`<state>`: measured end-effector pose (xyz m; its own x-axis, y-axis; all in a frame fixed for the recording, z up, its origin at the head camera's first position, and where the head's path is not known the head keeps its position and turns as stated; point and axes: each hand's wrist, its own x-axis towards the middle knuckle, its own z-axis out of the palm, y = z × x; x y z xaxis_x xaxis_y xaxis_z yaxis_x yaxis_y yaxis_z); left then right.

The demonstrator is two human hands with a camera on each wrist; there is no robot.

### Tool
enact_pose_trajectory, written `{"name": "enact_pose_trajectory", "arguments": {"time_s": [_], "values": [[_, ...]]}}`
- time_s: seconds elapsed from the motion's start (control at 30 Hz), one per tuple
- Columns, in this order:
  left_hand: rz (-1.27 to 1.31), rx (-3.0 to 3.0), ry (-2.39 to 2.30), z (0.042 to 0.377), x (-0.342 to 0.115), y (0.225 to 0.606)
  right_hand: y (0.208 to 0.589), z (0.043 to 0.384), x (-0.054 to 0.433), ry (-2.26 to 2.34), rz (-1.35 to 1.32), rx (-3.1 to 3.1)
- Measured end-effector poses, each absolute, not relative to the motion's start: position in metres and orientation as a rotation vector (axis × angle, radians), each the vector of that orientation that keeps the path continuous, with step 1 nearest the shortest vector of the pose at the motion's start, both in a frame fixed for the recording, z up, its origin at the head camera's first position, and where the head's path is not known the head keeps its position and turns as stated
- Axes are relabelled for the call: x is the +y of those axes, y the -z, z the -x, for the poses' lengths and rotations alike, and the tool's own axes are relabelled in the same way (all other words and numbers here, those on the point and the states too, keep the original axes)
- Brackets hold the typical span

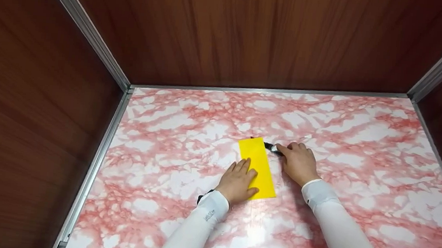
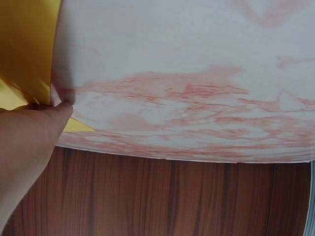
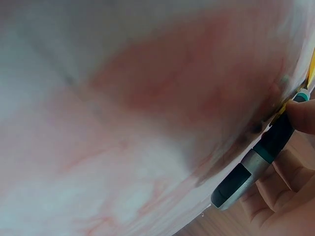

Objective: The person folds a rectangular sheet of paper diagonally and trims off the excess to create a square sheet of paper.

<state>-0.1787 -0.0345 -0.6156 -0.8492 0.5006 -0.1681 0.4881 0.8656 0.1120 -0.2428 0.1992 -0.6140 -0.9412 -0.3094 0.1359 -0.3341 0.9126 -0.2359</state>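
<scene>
A strip of yellow paper [image 1: 261,162] lies on the marbled table. My left hand [image 1: 237,182] rests on its left part with the fingers stretched out; in the left wrist view, the paper [image 2: 27,39] shows a raised layer and another beneath. My right hand [image 1: 300,163] grips a black and silver utility knife [image 1: 268,146] just right of the paper's far end. The knife passes behind that end, and a dark tip shows at the far left side. In the right wrist view, thumb and fingers hold the knife [image 3: 275,135]; its blade cannot be made out.
The red and white marbled tabletop [image 1: 170,143] spreads around both hands. Dark wood panels [image 1: 230,31] stand at the back and sides, with metal edging [image 1: 106,56] at the joins. A small white scrap [image 1: 307,136] lies beyond the right hand.
</scene>
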Motion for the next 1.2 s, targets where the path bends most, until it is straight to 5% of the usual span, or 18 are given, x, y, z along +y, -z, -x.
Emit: {"name": "enact_pose_trajectory", "arguments": {"time_s": [1.2], "values": [[-0.75, 2.827, -0.128, 0.177, -0.036, 0.614, 0.604, 0.238, 0.257, -0.498, -0.334, -2.889]]}}
